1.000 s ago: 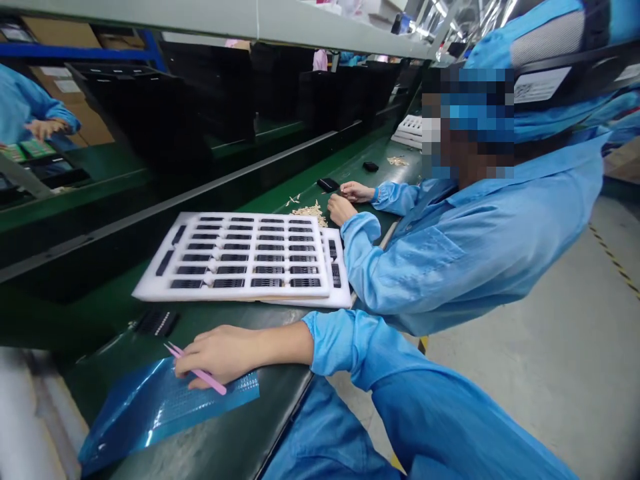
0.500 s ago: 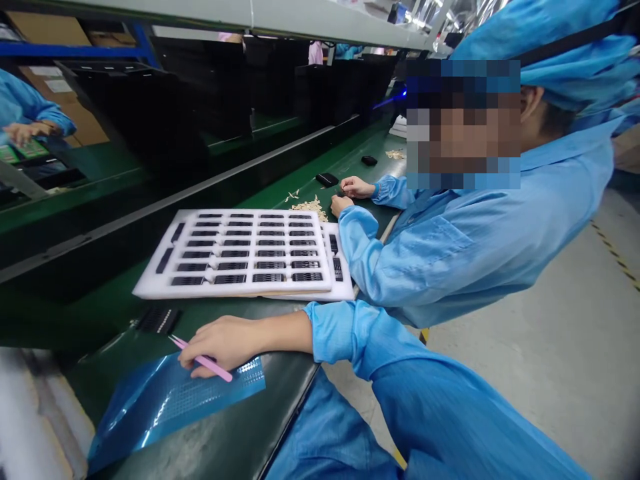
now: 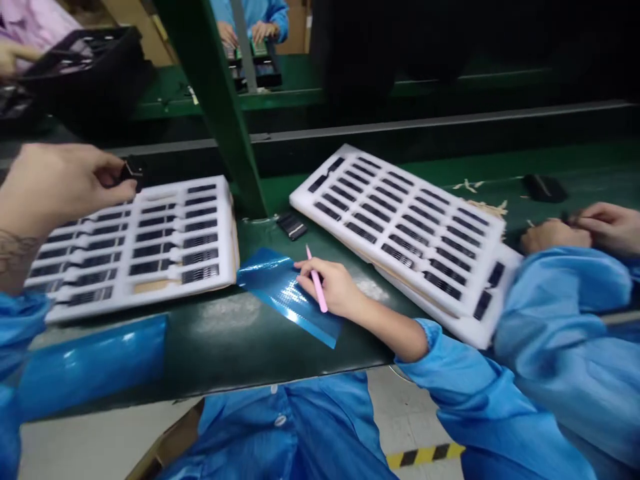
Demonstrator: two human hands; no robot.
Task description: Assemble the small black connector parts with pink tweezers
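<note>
My left hand (image 3: 65, 183) pinches a small black part (image 3: 133, 172) between thumb and fingers, over the far side of the left white foam tray (image 3: 227, 240). Black parts sit in rows in that tray's slots; a slot at the front shows bare. Pink tweezers (image 3: 318, 288) lie in the closed fingers of my right hand (image 3: 337, 287), tips pointing away from me. That hand rests on a blue plastic film sheet (image 3: 270, 277) printed with a fine grid. Just beyond the film, a black slotted piece (image 3: 291, 227) lies on the green bench mat.
A stacked pair of foam trays (image 3: 380, 250) with black parts stands at right. A co-worker's hands (image 3: 580, 230) are beside it, near pale strips (image 3: 487, 208) and a black piece (image 3: 544, 188). Another blue film (image 3: 95, 363) lies front left. A green post (image 3: 215, 100) rises behind.
My view has swung left, away from the co-worker. My left hand with the black part and the left tray are now visible. The tweezers remain in my right hand over the film.
</note>
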